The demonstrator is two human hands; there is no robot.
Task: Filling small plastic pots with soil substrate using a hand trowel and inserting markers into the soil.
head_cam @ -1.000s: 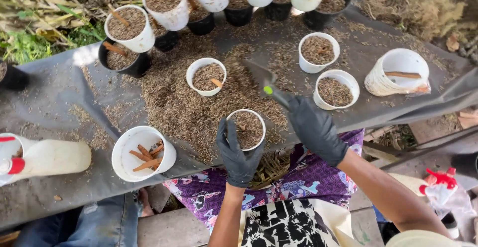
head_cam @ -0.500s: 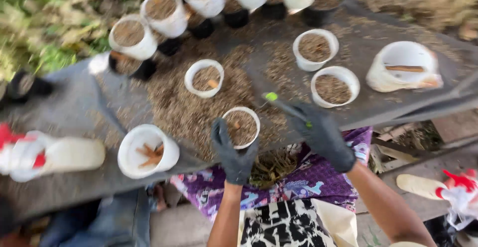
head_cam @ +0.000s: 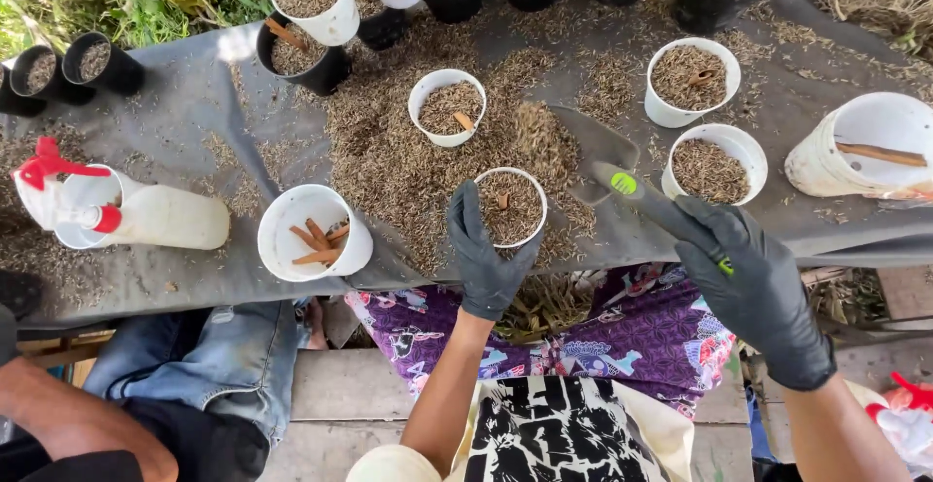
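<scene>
Filling a small white cup with husk mix by trowel.

The gloved left hand wraps the cup's near side at the table's front edge, fingers curled on its wall. The gloved right hand grips the handle of a loaded trowel, blade just right of the cup. Tipping slowly over the rim should limit spill; the cup looks nearly full, though husk blurs the level.

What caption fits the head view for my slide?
Gloved left hand steadies a white cup of husks while the right hand scoops with a trowel.
</scene>
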